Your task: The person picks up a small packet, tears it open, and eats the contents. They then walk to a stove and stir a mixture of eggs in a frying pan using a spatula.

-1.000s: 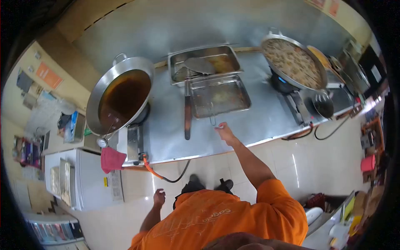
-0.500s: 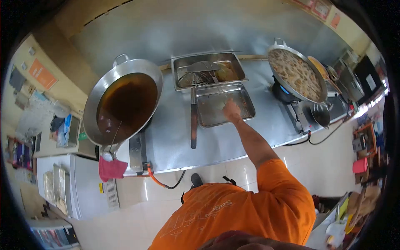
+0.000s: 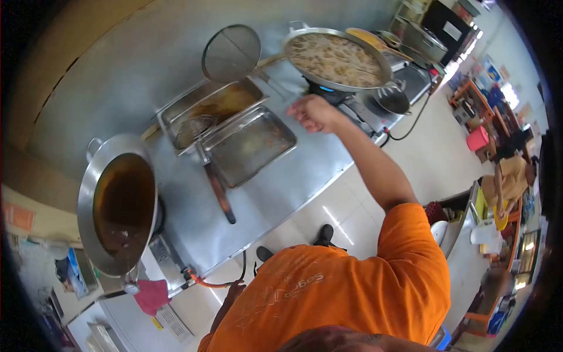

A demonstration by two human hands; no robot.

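Note:
My right hand is closed on the handle of a round mesh skimmer. The skimmer is raised over a deep metal tray with brown residue inside. In front of that tray lies a shallow metal tray, mostly bare with crumbs. A wire strainer with a brown wooden handle rests with its head in the deep tray. My left hand hangs low beside my orange shirt, and its fingers are too dark to make out. Nearest the right hand is a wok of bubbling food.
A large wok of dark brown liquid stands at the left, a red cloth below it. Blue flame burns under the right wok. A small pan sits beside it. Another person is at the far right.
The skimmer has been lifted out of the deep tray by my right hand, which has moved up and toward the right wok. The view has turned, and my left hand has come into sight.

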